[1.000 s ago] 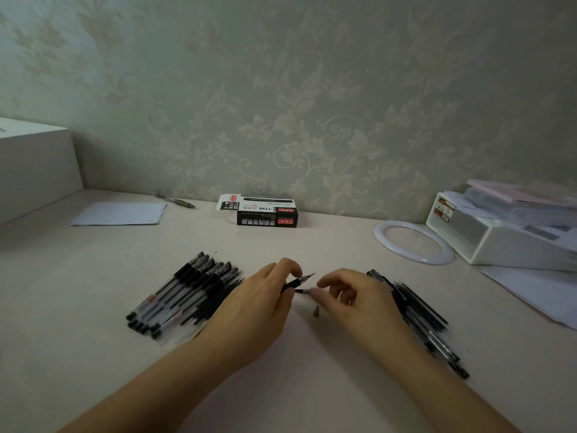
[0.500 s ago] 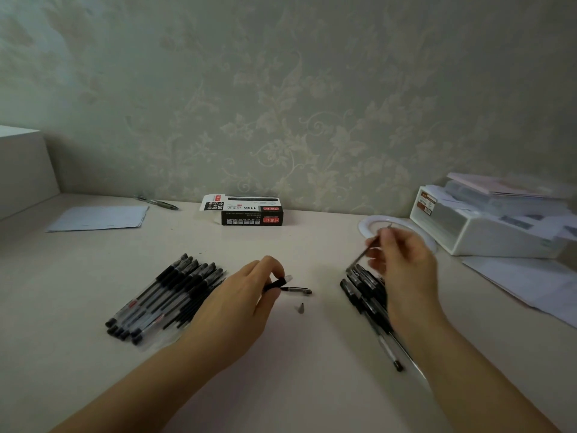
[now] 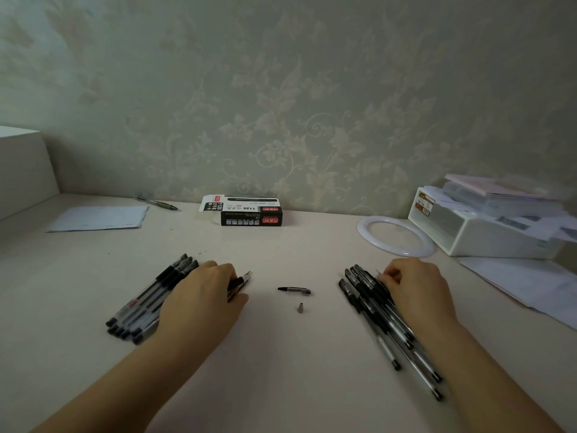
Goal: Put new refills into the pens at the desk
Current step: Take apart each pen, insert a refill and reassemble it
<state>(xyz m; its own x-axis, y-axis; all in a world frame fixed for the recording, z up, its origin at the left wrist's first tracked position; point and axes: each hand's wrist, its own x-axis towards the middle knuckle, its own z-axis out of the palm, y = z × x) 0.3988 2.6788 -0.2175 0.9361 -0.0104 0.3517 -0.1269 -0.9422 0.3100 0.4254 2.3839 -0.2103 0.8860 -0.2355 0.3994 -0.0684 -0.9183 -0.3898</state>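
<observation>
A bundle of black-capped pens (image 3: 146,303) lies at the left of the desk. My left hand (image 3: 203,295) rests over its right side, fingers curled round a pen barrel (image 3: 240,281) whose open end points up right. A second pile of black pens (image 3: 384,320) lies at the right. My right hand (image 3: 412,285) sits on its far end and pinches a thin refill (image 3: 378,272) between thumb and fingers. Between the hands lie a black pen cap (image 3: 294,290) and a small metal tip cone (image 3: 301,307), both loose on the desk.
A black and white pen box (image 3: 246,210) lies against the wall. A sheet of paper (image 3: 100,217) and a single pen (image 3: 156,202) are at the back left. A white ring (image 3: 395,235), a white storage box (image 3: 480,232) and loose papers (image 3: 524,285) fill the right.
My left hand has moved left with the barrel onto the left bundle, leaving the cap on the desk. My right hand has come down with the refill onto the right pile.
</observation>
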